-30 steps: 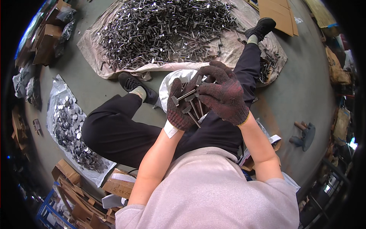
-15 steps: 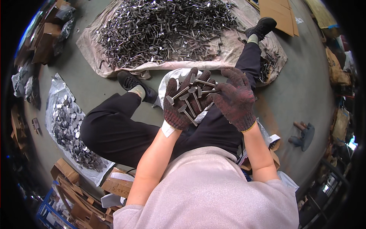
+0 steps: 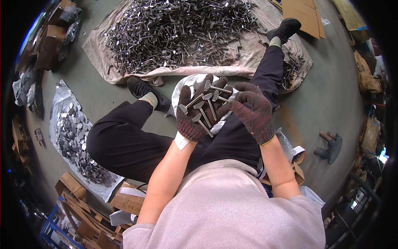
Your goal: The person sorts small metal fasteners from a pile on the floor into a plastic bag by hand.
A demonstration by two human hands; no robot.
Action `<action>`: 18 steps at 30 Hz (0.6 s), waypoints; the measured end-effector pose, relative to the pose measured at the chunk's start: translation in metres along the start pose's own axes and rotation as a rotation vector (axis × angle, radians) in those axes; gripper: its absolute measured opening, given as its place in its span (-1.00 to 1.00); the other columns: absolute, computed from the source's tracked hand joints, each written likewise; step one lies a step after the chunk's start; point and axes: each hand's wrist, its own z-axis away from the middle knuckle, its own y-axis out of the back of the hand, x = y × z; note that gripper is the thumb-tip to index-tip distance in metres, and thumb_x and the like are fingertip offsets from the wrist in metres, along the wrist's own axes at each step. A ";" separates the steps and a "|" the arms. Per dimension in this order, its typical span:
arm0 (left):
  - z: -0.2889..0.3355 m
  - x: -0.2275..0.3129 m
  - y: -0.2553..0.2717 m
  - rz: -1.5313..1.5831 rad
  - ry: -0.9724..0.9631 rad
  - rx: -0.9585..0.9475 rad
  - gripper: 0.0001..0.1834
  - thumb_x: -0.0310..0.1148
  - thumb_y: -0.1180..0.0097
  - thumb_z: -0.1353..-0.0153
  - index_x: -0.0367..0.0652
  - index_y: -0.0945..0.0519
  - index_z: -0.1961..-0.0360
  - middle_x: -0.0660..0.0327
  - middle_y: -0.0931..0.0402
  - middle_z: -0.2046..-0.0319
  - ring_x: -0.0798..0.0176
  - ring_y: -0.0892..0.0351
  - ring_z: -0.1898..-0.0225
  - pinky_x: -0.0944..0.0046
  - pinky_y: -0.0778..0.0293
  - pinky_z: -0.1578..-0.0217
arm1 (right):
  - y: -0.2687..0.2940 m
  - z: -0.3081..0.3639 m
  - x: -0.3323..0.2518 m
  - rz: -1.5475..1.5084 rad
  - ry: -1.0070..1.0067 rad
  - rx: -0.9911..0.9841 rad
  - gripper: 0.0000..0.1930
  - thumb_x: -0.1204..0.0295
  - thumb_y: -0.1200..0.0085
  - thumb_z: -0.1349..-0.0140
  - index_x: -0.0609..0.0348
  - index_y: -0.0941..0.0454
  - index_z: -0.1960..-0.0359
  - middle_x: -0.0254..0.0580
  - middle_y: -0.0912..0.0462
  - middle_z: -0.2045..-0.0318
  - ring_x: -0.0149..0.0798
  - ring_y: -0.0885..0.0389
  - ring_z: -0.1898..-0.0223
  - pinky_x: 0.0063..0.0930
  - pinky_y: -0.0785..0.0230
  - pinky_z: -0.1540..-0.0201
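Observation:
My left hand (image 3: 194, 120), in a dark knitted glove, lies palm up with the fingers spread under several T-shaped metal bolts (image 3: 208, 98). They rest loosely across its palm and fingers, heads pointing various ways. Close beside it on the right, my gloved right hand (image 3: 256, 114) has thumb and forefinger drawn together at the shank end of one bolt; the exact contact is partly hidden by the glove. A white sack (image 3: 179, 92) sits behind and beneath the left hand, between my legs.
Ahead, a large heap of similar metal pieces (image 3: 174, 37) covers a pale cloth (image 3: 97, 50). Flat metal discs (image 3: 76, 137) lie on plastic sheeting at left. Cardboard boxes (image 3: 128, 199) stand near my left elbow. A small dark stool (image 3: 331, 148) is on the floor at right.
The right hand has shifted slightly left and down, its fingers curling more. The bolt at its fingertips now slants down to the right. The left hand has barely moved.

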 end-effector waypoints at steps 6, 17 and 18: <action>0.001 0.002 -0.001 0.167 -0.013 0.026 -0.48 0.22 0.22 -0.36 0.47 -0.40 -0.28 0.59 -0.25 -0.37 0.32 -0.20 -0.39 -0.10 -0.01 -0.33 | -0.002 0.002 0.005 0.043 -0.005 0.011 -0.79 0.28 -0.31 0.00 0.18 -0.69 0.48 -0.02 -0.67 0.12 -0.10 -0.64 0.09 -0.34 -0.48 0.08; 0.002 0.006 -0.017 -0.009 -0.059 -0.009 -0.48 0.17 0.17 -0.36 0.34 -0.41 -0.28 0.47 -0.28 -0.36 0.21 -0.26 -0.35 -0.13 -0.03 -0.32 | -0.008 0.008 -0.005 0.103 0.013 -0.031 -0.77 0.29 -0.39 0.06 0.18 -0.69 0.51 0.04 -0.67 0.17 0.00 -0.62 0.08 -0.25 -0.47 0.04; 0.002 0.006 -0.017 0.003 -0.054 -0.012 -0.46 0.17 0.18 -0.36 0.32 -0.39 -0.29 0.46 -0.26 -0.37 0.21 -0.24 -0.36 -0.14 -0.01 -0.33 | -0.013 0.011 -0.001 0.090 0.039 -0.014 -0.76 0.29 -0.40 0.07 0.19 -0.69 0.50 0.05 -0.67 0.18 0.01 -0.62 0.08 -0.23 -0.46 0.03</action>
